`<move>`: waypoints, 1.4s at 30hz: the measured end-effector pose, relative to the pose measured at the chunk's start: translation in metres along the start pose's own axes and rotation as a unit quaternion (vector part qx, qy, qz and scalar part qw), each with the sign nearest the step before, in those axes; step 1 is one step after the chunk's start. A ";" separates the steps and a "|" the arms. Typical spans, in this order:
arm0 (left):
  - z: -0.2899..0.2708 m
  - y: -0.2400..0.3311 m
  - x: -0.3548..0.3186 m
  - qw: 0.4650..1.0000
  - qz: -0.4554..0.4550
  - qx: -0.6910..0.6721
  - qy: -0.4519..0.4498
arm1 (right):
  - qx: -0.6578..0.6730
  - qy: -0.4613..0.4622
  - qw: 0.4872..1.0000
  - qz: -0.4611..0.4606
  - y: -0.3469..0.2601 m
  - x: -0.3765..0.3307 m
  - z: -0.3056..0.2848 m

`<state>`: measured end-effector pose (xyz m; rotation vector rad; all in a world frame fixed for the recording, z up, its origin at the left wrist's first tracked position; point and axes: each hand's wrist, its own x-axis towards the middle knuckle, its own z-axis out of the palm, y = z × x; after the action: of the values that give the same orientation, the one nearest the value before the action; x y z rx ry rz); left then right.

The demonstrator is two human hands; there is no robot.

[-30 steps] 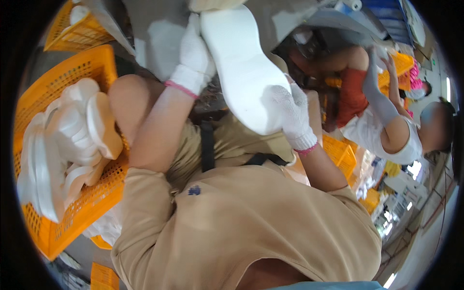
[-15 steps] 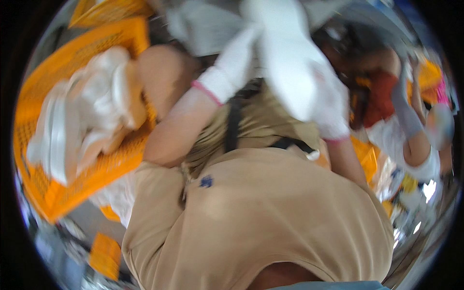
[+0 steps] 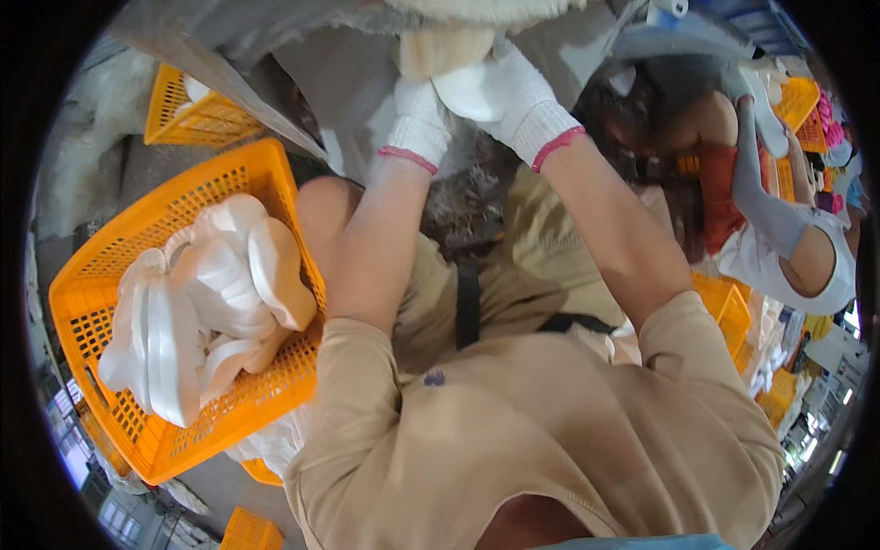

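Note:
Both my hands wear white knit gloves with pink cuffs and are raised at the top of the view. My left hand point(image 3: 420, 117) and my right hand point(image 3: 518, 96) together grip a white shoe sole point(image 3: 467, 92), pressing it up against a pale fuzzy wheel or pad point(image 3: 481, 11) at the upper edge. Most of the sole is hidden behind the gloves. My tan shirt and lap fill the lower middle.
An orange plastic basket point(image 3: 119, 275) at my left holds several white shoe soles point(image 3: 211, 302). A second orange basket point(image 3: 197, 115) stands farther back. Another person point(image 3: 779, 220) in a white top and grey glove works at the right, with orange baskets point(image 3: 724, 307) nearby.
My hands have lifted the white sole up and away, from in front of my lap to the pad at the top edge. The view has tilted, showing more of the basket.

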<state>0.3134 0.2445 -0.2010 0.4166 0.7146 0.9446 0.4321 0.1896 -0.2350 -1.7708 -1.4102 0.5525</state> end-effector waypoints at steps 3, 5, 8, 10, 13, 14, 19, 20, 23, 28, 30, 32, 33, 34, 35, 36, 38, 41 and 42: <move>-0.009 0.005 -0.043 0.993 -0.040 -0.036 -0.105 | 0.140 0.018 0.988 0.069 -0.008 -0.072 -0.020; -0.022 0.010 -0.074 0.980 -0.142 -0.073 -0.117 | -0.229 -0.054 0.970 0.066 -0.023 -0.127 -0.051; -0.034 0.017 -0.095 0.927 -0.130 0.345 -0.064 | -0.111 -0.136 0.974 0.141 -0.042 -0.175 -0.103; -0.036 0.019 -0.103 0.744 0.197 0.634 -0.076 | 0.046 -0.179 0.973 0.140 -0.047 -0.173 -0.132; -0.031 0.013 -0.111 0.629 0.158 0.595 -0.473 | 0.237 -0.216 0.937 0.136 -0.045 -0.151 -0.142; -0.028 0.011 -0.113 0.669 0.112 0.558 -0.479 | 0.415 -0.159 0.860 0.252 -0.043 -0.143 -0.139; -0.022 0.003 -0.125 0.972 -0.032 0.130 -0.194 | 0.090 0.051 0.994 0.033 -0.064 -0.172 -0.068; -0.023 0.004 -0.126 0.976 -0.032 0.155 -0.149 | 0.076 0.051 0.990 0.105 -0.073 -0.183 -0.065; -0.029 0.011 -0.120 0.992 -0.074 0.021 -0.095 | 0.066 0.022 0.983 0.173 -0.105 -0.195 -0.056; -0.031 0.028 -0.089 0.982 -0.054 -0.157 -0.088 | 0.177 -0.059 0.955 0.229 -0.144 -0.140 -0.076; -0.027 0.032 -0.073 0.991 0.051 -0.111 -0.056 | 0.131 -0.091 0.968 0.192 -0.143 -0.112 -0.077; -0.024 0.033 -0.062 0.989 0.083 -0.119 -0.042 | 0.085 -0.066 0.980 0.167 -0.137 -0.096 -0.073; -0.022 0.033 -0.059 0.987 0.065 -0.147 -0.025 | 0.048 -0.091 0.979 0.174 -0.135 -0.095 -0.070; -0.023 0.033 -0.058 0.987 0.050 -0.152 -0.032 | 0.011 -0.091 0.980 0.174 -0.133 -0.097 -0.068; -0.022 0.033 -0.059 0.983 0.016 -0.181 -0.016 | -0.041 -0.095 0.978 0.182 -0.135 -0.102 -0.066; -0.023 0.034 -0.062 0.982 0.058 -0.170 -0.059 | -0.031 -0.082 0.983 0.160 -0.135 -0.105 -0.067; -0.024 0.036 -0.074 0.984 0.054 -0.163 -0.054 | 0.041 -0.086 0.975 0.201 -0.149 -0.117 -0.073; -0.029 0.037 -0.085 0.986 -0.050 -0.161 0.009 | 0.066 -0.100 0.966 0.228 -0.176 -0.132 -0.083; -0.031 0.034 -0.085 0.980 -0.092 -0.176 -0.015 | 0.068 -0.099 0.969 0.214 -0.182 -0.133 -0.086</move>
<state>0.2382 0.1917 -0.1705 0.0512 0.5343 0.8668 0.3477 0.0500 -0.0572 -1.9575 -1.0827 1.0543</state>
